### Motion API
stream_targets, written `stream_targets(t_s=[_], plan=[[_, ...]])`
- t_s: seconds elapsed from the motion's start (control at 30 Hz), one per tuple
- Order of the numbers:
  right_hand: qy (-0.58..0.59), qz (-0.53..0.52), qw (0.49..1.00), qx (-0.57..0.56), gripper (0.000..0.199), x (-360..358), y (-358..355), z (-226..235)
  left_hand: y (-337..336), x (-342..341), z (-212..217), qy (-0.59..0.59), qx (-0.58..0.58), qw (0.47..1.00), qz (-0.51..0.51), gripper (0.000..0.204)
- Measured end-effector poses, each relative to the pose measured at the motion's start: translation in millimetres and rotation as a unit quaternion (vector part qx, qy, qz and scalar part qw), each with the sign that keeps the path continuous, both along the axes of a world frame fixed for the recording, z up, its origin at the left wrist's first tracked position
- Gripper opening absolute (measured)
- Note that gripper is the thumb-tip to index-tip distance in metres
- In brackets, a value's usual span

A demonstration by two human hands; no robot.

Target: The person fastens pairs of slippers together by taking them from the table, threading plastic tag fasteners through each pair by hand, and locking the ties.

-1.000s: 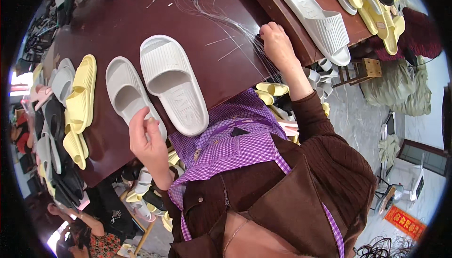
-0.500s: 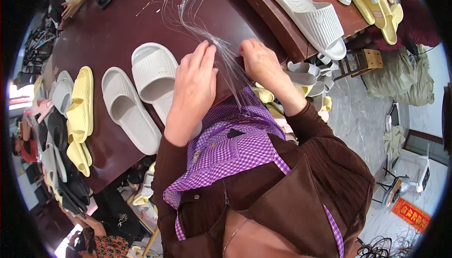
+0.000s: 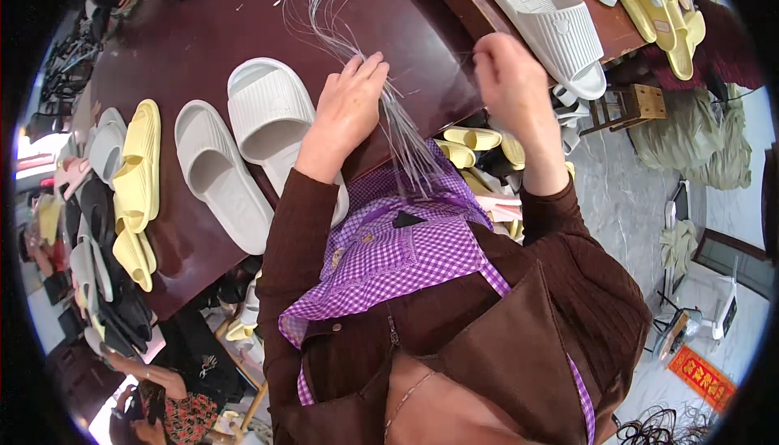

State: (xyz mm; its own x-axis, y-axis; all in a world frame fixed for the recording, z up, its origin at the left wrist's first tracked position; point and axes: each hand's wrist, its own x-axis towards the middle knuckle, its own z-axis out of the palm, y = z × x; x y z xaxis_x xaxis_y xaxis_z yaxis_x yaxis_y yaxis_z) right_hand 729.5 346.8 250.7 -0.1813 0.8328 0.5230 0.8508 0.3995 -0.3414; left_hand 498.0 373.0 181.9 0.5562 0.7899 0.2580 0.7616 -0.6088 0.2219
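A loose bundle of thin, transparent plastic strands (image 3: 399, 112) lies across the dark red table's edge, with small knobs at some far ends. The near ends hang over my purple checked apron (image 3: 398, 254). My left hand (image 3: 349, 104) is closed over the middle of the bundle, fingers bent around it. To the right, near the raised board, my right hand (image 3: 513, 76) is held up with fingers curled together, slightly blurred; what it pinches, if anything, is too fine to make out. Beside my left hand lie a grey slide sandal (image 3: 272, 112) and its mate (image 3: 219, 173).
Yellow slippers (image 3: 136, 169) line the table's left side. Another grey slide (image 3: 560, 35) rests on the raised board at right. More yellow slippers (image 3: 475, 138) sit below the table edge. A wooden stool (image 3: 645, 104) stands on the right. Other people are at the left edges.
My right hand has moved right and up, away from the strands. My left hand has shifted slightly right and its fingers now curl over the bundle.
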Motion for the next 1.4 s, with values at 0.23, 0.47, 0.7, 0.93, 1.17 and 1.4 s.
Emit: stream_targets(t_s=[0.23,0.47,0.7,0.93,1.17,1.4], plan=[[0.195,-0.09,0.976,0.026,0.009,15,-7,15,4,-3,-1,-0.001,-0.01,1.0,0.007,0.044],[0.095,0.062,0.993,-0.036,0.02,4,5,-47,9,-4,-6,-0.022,0.0,1.0,0.011,0.042],[-0.104,0.077,0.99,-0.053,0.028,0,-8,-65,10,-8,-9,-0.047,0.006,0.999,-0.003,0.038],[-0.061,0.121,0.99,-0.039,0.028,16,-44,-70,11,-10,-12,-0.032,0.009,0.999,0.004,0.037],[-0.018,0.131,0.991,-0.012,0.023,26,-47,-85,13,-11,-13,-0.041,0.007,0.999,-0.001,0.037],[0.053,0.121,0.99,-0.043,0.015,38,-53,-76,11,-10,-7,-0.047,0.002,0.999,0.01,0.038]])
